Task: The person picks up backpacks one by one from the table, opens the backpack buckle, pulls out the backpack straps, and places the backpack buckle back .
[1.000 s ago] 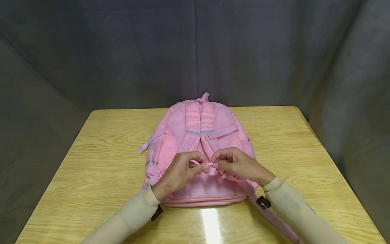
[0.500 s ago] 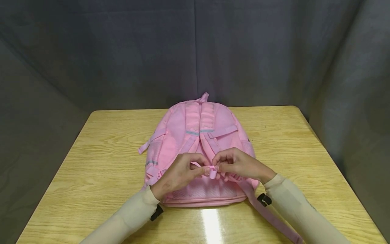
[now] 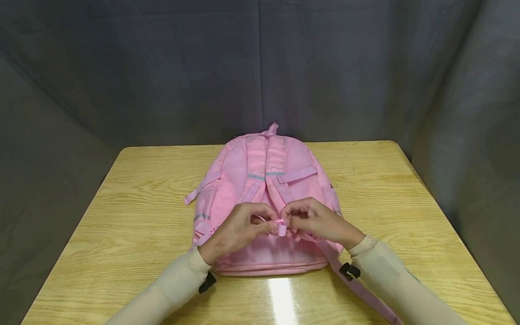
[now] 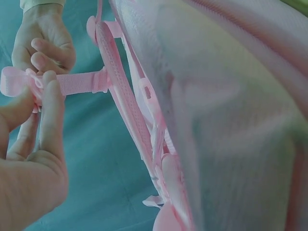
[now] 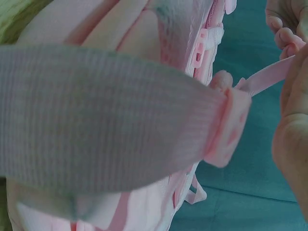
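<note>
Two hands (image 3: 239, 228) (image 3: 314, 222) pinching strap (image 3: 282, 230), pink backpack (image 3: 266, 192) beneath

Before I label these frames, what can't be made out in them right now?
Head view: the far face of the backpack, hidden behind its strap side.
Left wrist view: part of the pink fastener, covered by the left hand.
Right wrist view: the wide strap, blurred and cut off at the left edge.

1 wood-grain table (image 3: 134, 216), 1 dark grey curtain (image 3: 183, 76) behind and beside it
</note>
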Available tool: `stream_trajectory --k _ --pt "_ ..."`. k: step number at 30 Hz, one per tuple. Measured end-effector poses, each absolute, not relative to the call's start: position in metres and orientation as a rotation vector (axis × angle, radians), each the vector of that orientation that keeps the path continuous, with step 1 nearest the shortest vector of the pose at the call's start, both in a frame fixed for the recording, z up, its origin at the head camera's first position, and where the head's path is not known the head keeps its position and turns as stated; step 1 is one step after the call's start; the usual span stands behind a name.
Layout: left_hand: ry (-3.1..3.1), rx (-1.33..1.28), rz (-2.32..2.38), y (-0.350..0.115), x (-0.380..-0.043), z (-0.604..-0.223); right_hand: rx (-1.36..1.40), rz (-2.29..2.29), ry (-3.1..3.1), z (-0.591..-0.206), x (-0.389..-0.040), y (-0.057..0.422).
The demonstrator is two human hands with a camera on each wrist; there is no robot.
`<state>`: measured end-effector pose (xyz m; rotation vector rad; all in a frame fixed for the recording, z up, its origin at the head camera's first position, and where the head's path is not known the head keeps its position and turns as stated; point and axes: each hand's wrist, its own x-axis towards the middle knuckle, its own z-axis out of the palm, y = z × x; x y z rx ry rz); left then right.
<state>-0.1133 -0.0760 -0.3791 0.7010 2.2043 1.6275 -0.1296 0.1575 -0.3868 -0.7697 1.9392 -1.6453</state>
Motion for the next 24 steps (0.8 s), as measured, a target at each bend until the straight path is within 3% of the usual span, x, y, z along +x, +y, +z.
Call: stream_trajectory --k 24 --pt "2.298 0.638 1.677 -0.0715 -0.1114 -0.3781 -0.651 -1.658 1.984 -0.3832 -0.1301 0.1589"
